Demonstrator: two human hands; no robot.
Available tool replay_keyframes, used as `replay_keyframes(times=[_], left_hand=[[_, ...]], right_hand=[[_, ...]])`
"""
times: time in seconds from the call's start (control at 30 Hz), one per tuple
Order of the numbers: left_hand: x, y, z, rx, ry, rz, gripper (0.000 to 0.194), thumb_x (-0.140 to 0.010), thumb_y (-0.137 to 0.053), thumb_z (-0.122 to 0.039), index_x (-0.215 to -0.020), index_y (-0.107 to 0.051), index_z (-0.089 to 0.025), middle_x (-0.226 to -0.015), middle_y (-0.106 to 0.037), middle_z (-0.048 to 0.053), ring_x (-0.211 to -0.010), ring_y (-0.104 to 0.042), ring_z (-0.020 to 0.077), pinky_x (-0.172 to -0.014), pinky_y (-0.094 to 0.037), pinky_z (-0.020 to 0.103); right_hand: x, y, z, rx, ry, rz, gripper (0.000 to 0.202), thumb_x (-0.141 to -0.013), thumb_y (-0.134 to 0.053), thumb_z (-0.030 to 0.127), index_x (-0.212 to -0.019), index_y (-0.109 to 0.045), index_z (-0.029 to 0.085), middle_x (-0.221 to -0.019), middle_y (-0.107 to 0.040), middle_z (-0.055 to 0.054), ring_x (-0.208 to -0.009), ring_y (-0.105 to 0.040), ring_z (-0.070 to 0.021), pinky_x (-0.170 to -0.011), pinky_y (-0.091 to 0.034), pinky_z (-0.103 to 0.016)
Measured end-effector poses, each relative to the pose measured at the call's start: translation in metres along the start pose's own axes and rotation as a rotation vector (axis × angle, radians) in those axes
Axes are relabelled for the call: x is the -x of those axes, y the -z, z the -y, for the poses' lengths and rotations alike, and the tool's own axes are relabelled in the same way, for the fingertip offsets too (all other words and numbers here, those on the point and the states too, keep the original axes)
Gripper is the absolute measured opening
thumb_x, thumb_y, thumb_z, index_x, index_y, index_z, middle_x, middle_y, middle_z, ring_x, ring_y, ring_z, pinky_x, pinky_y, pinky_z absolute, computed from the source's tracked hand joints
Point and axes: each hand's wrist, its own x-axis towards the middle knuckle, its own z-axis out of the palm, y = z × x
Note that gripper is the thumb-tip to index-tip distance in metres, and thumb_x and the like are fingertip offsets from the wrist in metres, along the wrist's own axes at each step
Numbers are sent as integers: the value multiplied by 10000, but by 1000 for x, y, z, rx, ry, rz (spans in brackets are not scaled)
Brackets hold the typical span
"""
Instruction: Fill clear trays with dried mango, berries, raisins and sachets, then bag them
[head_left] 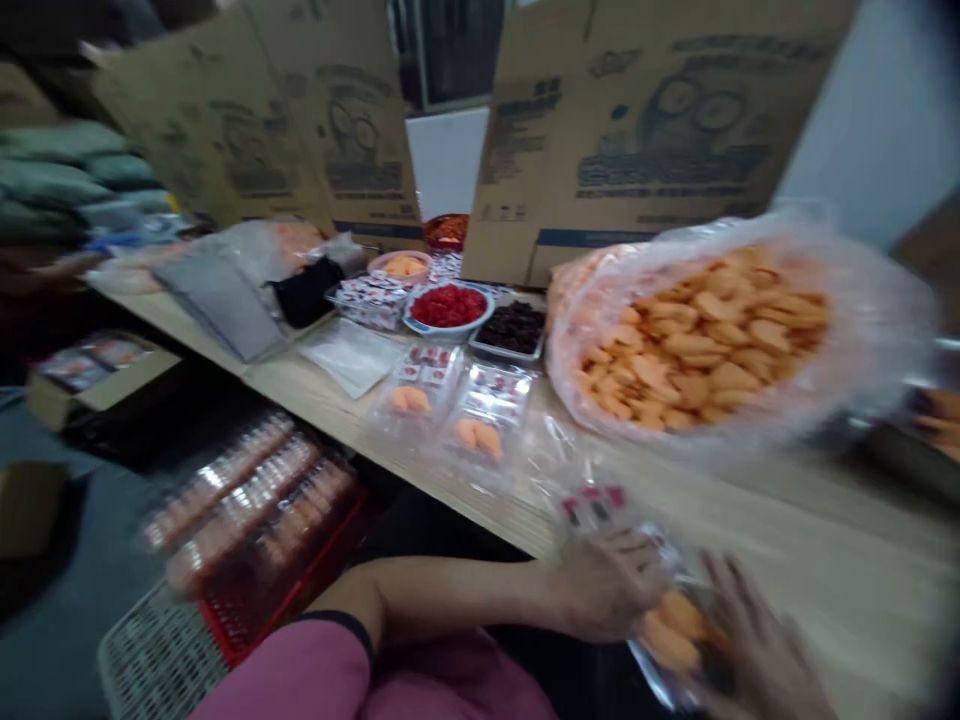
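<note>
My left hand (607,588) is closed over a clear plastic package (671,635) at the table's front edge. Orange, curved, cookie-like pieces and small red-and-white sachets show through the plastic. Blurred by motion, my right hand (769,650) lies at the package's right side with fingers stretched out and apart; whether it presses on the plastic is hard to tell. Farther back on the table lie two clear trays, the left tray (409,390) and the right tray (484,425), each holding orange pieces and sachets.
A large plastic bag of orange pieces (705,345) stands at the right. Behind the trays are a bowl of red bits (448,306) and a dish of dark bits (511,330). Cardboard sheets (660,130) rise behind. Packed trays (255,500) sit on a red crate (300,590) at lower left.
</note>
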Motion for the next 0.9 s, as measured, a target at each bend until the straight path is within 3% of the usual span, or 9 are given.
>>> replay_keyframes(times=[0.1,0.2,0.37,0.47,0.57,0.63,0.73,0.83,0.9], left_hand=[[3,0,-18,109,-82,-19,196,-801,-505,-190,-915,-598,-62,-1019,-630,162,-1053,-578,238,-1025,-378,364],[8,3,-20,175,-91,-38,115,-788,-505,-135,-845,-593,-88,-1054,-637,171,-1081,-578,239,-1034,-391,375],[18,11,6,251,-48,-123,151,-865,-461,-145,-943,-585,-108,-1145,-640,170,-1163,-554,219,-1035,-414,401],[22,14,11,278,-21,-165,158,-872,-456,-131,-963,-582,-104,-1097,-666,157,-1140,-577,204,-1034,-418,399],[24,13,2,298,-84,-225,167,-866,-431,-115,-904,-593,-105,-1078,-674,147,-1132,-579,197,-1047,-408,392],[25,11,-6,306,-129,-238,183,-858,-416,-100,-852,-598,-107,-1067,-677,146,-1125,-578,192,-1043,-414,370],[32,14,-10,290,-114,-206,203,-855,-401,-81,-865,-601,-117,-1061,-676,137,-1136,-562,191,-1053,-396,402],[47,28,-6,285,-13,-229,167,-861,-508,-253,-953,-595,-144,-1118,-642,131,-1230,-470,284,-1073,-297,564],[61,41,-3,333,116,-255,401,-768,-631,-444,-1030,-576,-145,-1169,-582,163,-1225,-437,350,-1032,-326,591]], right_hand=[[-5,9,29,-4,-106,-28,999,-756,-528,309,-1467,163,190,-1466,-269,-252,-1336,-271,-434,-930,-329,-668],[-15,12,49,-64,-234,-31,956,-804,-495,252,-1451,203,168,-1473,-224,-282,-1363,-220,-415,-962,-291,-676],[-8,29,47,-346,-57,108,1040,-711,-692,371,-1474,3,240,-1500,-199,-209,-1369,-243,-359,-1043,-308,-566],[-7,39,43,-517,-84,53,768,-761,-657,396,-1394,-248,247,-1464,-266,-159,-1332,-333,-306,-1020,-393,-456],[-16,39,53,-549,-167,-46,404,-789,-575,312,-1162,-445,225,-1321,-392,-136,-1132,-529,-271,-883,-495,-386],[-22,33,65,-523,-228,-99,247,-775,-518,251,-1016,-473,220,-1184,-452,-116,-926,-602,-231,-733,-524,-338],[-26,23,82,-430,-319,-152,121,-769,-457,224,-890,-452,222,-1011,-481,-85,-736,-583,-200,-599,-491,-315],[-23,27,84,-385,-343,-127,143,-786,-494,305,-888,-463,209,-1003,-492,-100,-790,-575,-235,-642,-498,-360],[-20,40,74,-476,-281,-14,336,-724,-623,383,-974,-494,199,-1123,-493,-126,-968,-558,-285,-788,-500,-417]])
